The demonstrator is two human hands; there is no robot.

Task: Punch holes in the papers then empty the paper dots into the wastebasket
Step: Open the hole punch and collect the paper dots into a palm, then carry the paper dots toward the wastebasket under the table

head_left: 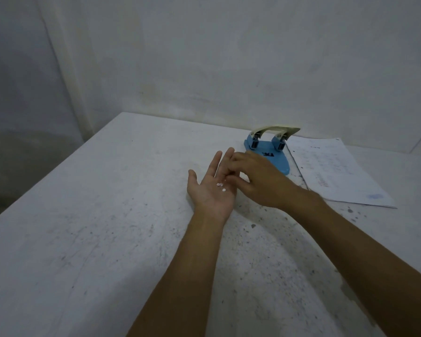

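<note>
My left hand (210, 188) lies palm up over the table, fingers stretched flat, with a few white paper dots (221, 186) resting on the palm. My right hand (258, 181) hovers just to its right, fingertips curled down onto the left hand's fingers; I cannot tell whether it pinches a dot. Behind the hands stands the blue hole punch (270, 148) with a cream lever, upright on the table. The punched papers (336, 171) lie in a stack to the right of the punch.
The white, speckled table (107, 215) runs to a far edge against the white wall (204, 57), with its left edge falling off to the floor. No wastebasket is in view.
</note>
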